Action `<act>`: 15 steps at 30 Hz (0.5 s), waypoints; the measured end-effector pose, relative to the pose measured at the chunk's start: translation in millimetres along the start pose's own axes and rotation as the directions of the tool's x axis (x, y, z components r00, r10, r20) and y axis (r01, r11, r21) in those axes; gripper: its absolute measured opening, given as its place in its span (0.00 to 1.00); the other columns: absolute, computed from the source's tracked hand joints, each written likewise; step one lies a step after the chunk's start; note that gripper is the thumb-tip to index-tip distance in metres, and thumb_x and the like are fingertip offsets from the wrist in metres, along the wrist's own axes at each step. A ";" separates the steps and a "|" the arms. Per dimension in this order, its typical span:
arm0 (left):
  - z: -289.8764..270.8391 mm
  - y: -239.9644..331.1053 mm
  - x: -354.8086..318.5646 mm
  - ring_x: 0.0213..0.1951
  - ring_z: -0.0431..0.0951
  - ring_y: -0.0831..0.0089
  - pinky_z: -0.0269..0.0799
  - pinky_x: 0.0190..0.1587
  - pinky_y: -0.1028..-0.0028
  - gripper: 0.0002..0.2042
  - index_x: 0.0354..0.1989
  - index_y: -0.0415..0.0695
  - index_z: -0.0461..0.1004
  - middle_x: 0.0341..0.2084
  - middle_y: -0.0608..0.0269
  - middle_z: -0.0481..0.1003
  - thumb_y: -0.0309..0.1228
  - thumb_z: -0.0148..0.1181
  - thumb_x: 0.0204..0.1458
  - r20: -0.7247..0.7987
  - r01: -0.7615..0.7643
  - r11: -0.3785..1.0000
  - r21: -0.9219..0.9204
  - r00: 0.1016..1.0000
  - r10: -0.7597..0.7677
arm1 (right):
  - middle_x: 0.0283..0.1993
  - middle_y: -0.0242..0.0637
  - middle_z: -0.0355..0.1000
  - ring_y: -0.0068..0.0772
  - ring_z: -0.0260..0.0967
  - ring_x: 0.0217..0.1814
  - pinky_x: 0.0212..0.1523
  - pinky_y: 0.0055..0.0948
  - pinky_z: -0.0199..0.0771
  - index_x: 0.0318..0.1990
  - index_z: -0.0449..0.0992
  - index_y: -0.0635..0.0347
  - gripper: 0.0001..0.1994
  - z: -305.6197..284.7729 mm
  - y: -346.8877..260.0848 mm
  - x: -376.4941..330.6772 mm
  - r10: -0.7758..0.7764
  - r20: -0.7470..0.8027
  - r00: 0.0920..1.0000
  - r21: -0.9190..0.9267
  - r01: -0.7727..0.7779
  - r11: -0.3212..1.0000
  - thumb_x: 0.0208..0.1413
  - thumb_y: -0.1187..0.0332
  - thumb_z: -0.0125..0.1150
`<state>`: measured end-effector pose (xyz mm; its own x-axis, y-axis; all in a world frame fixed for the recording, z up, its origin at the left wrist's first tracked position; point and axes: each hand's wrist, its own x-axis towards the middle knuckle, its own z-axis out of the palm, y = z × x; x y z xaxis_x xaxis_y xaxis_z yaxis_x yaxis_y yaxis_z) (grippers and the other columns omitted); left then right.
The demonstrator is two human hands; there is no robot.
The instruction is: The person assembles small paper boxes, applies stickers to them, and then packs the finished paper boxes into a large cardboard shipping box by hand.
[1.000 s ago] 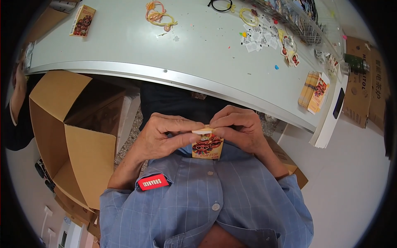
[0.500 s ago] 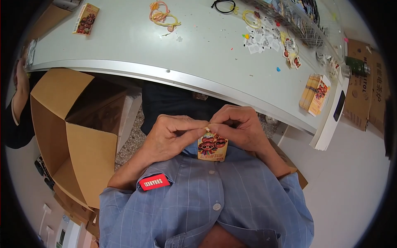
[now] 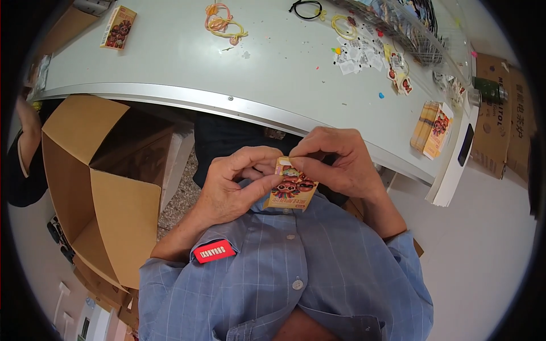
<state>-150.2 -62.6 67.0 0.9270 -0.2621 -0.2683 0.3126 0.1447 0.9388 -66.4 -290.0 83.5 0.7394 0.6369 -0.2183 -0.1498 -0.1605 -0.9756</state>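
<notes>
In front of my chest, just short of the table edge, is a small yellow printed carton (image 3: 292, 190) with red cartoon figures, held slightly tilted. My left hand (image 3: 234, 181) is closed on its left side, thumb on the front face and fingers behind. At the carton's upper end my right hand (image 3: 336, 163) pinches the top edge between thumb and forefinger. A pale patch shows there beside the right thumb. The carton's inside and back are hidden from view.
On the table (image 3: 273, 62) lie another yellow carton (image 3: 119, 28), hair ties (image 3: 226, 27), small white labels (image 3: 362, 55) and a stack of flat cartons (image 3: 429, 128). A clear bin (image 3: 427, 41) stands far right. An open cardboard box (image 3: 126, 213) is at left, near another person's hand (image 3: 28, 122).
Both hands have lifted the carton a little toward the table, and it leans more. My right hand has risen, its fingertips now farther from my left hand's.
</notes>
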 end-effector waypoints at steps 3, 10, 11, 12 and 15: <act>-0.4 2.5 0.8 0.44 0.82 0.73 0.80 0.49 0.74 0.19 0.56 0.32 0.73 0.45 0.51 0.81 0.17 0.65 0.56 0.001 -0.017 1.000 0.019 1.000 0.017 | 0.30 0.33 0.78 0.19 0.74 0.29 0.30 0.22 0.72 0.38 0.84 0.61 0.05 -2.9 -2.9 6.5 -0.058 0.030 0.998 -0.087 0.061 0.994 0.54 0.78 0.68; 0.5 -6.6 -2.7 0.42 0.83 0.76 0.80 0.44 0.78 0.18 0.56 0.36 0.76 0.43 0.57 0.82 0.20 0.66 0.56 -0.025 -0.035 0.999 0.012 0.999 0.036 | 0.27 0.33 0.78 0.23 0.75 0.27 0.27 0.23 0.72 0.37 0.85 0.60 0.06 -5.7 -4.2 8.8 -0.047 0.062 0.997 -0.178 0.057 0.982 0.51 0.76 0.70; -0.2 -6.2 -3.2 0.42 0.83 0.76 0.80 0.44 0.78 0.18 0.56 0.36 0.76 0.43 0.56 0.82 0.20 0.66 0.56 -0.009 -0.011 1.000 0.008 1.000 0.011 | 0.27 0.34 0.78 0.23 0.75 0.27 0.27 0.23 0.72 0.37 0.85 0.60 0.06 -7.8 -4.4 10.1 -0.060 0.098 0.993 -0.175 0.077 0.982 0.50 0.76 0.71; -0.8 -5.9 -3.0 0.42 0.83 0.77 0.80 0.44 0.78 0.18 0.55 0.36 0.77 0.44 0.56 0.82 0.20 0.67 0.55 0.007 0.012 1.000 0.005 1.000 -0.012 | 0.27 0.34 0.78 0.23 0.75 0.27 0.27 0.23 0.72 0.37 0.85 0.60 0.06 -10.0 -4.9 11.9 -0.074 0.134 0.988 -0.172 0.097 0.980 0.50 0.75 0.72; -0.5 -5.1 -2.4 0.40 0.83 0.78 0.80 0.43 0.79 0.18 0.55 0.36 0.77 0.42 0.57 0.82 0.20 0.67 0.55 0.017 0.015 1.000 0.002 1.000 -0.015 | 0.28 0.34 0.78 0.22 0.75 0.27 0.27 0.23 0.73 0.37 0.85 0.60 0.06 -16.6 -12.6 18.1 -0.058 0.209 0.976 -0.171 0.095 0.981 0.50 0.74 0.73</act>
<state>-153.9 -62.2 62.8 0.9186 -0.2805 -0.2783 0.3259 0.1393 0.9351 -40.3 -288.9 92.2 0.5933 0.7886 -0.1616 0.0350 -0.2258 -0.9735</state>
